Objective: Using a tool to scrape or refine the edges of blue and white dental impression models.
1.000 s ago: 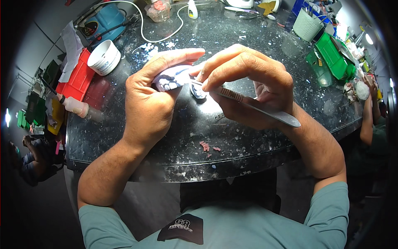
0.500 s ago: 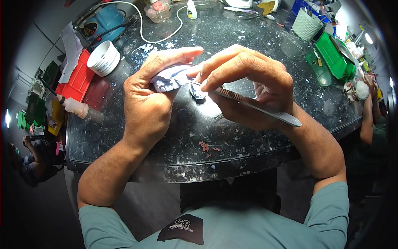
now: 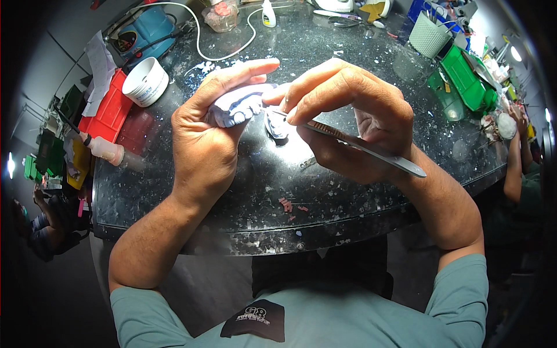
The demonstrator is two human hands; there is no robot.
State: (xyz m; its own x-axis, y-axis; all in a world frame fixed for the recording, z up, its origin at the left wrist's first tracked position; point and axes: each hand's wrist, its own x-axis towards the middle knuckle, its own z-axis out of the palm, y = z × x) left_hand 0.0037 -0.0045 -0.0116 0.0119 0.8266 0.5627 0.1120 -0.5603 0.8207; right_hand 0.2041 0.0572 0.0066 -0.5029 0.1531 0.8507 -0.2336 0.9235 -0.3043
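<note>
My left hand (image 3: 200,139) grips a pale blue-white dental cast (image 3: 231,109), its thumb and fingers curled around it. My right hand (image 3: 365,116) is closed on a slim metal knife handle (image 3: 386,156) with a ridged grip; its working end meets the right side of the cast near my fingertips, too small to make out clearly. Below that point, a second blue-white piece (image 3: 275,129) shows on the lit black bench (image 3: 249,226). Small pink scraps (image 3: 285,205) lie toward the front edge.
A white tub (image 3: 145,81), red tray (image 3: 101,113) and plastic bottle (image 3: 104,149) stand left; a cable and small bottle (image 3: 268,14) at the back; green bins (image 3: 467,78) and a tool cup (image 3: 429,37) right. Co-workers sit far left (image 3: 43,226) and right (image 3: 519,180).
My left hand has shifted slightly up and left with the cast, tilting it a little. My right hand and the knife have moved slightly, the handle's rear end drifting right.
</note>
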